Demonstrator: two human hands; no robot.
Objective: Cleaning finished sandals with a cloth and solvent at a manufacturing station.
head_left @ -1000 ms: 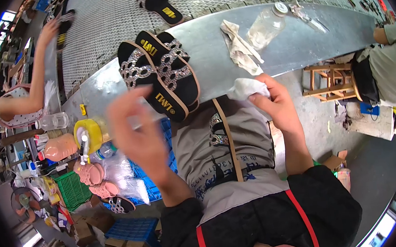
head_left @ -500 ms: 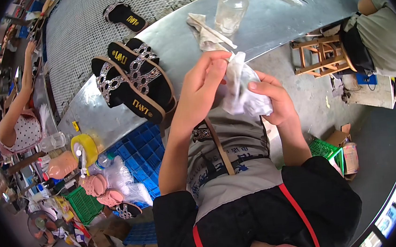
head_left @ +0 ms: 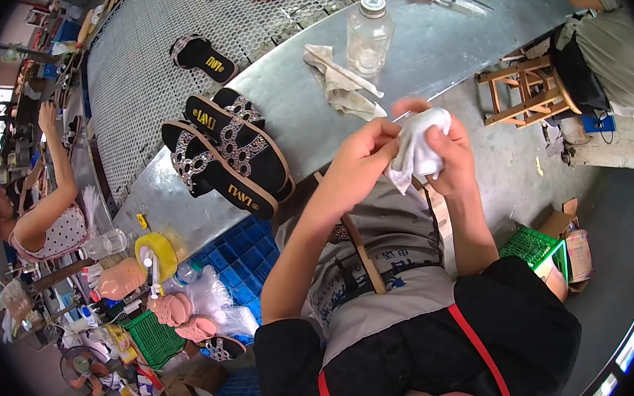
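Note:
My left hand (head_left: 363, 161) pinches the edge of a white cloth (head_left: 419, 142) in front of my apron. The cloth is bunched around the fingers of my right hand (head_left: 455, 157), whose thumb presses on it. Below them, a slide sandal (head_left: 364, 248) stands edge-on against my lap, its tan sole edge and part of a studded strap showing. Left of my hands, several black slide sandals (head_left: 241, 148) with jewelled straps lie overlapping on the metal table (head_left: 299, 124). A crumpled beige rag (head_left: 341, 83) and a lidded glass jar (head_left: 371, 36) stand beyond my hands.
Single sandals (head_left: 207, 60) ride on the mesh conveyor (head_left: 126, 86) behind the table. A yellow tape roll (head_left: 157, 251), blue crate (head_left: 225, 270) and pink sandals (head_left: 172, 310) are at left. A wooden stool (head_left: 523, 93) and co-worker (head_left: 609, 40) are at right; another person (head_left: 50, 206) works far left.
Both hands have shifted right, and the cloth that hung loose between them is now gathered around my right fingers. Another sandal has come into view at the top of the conveyor.

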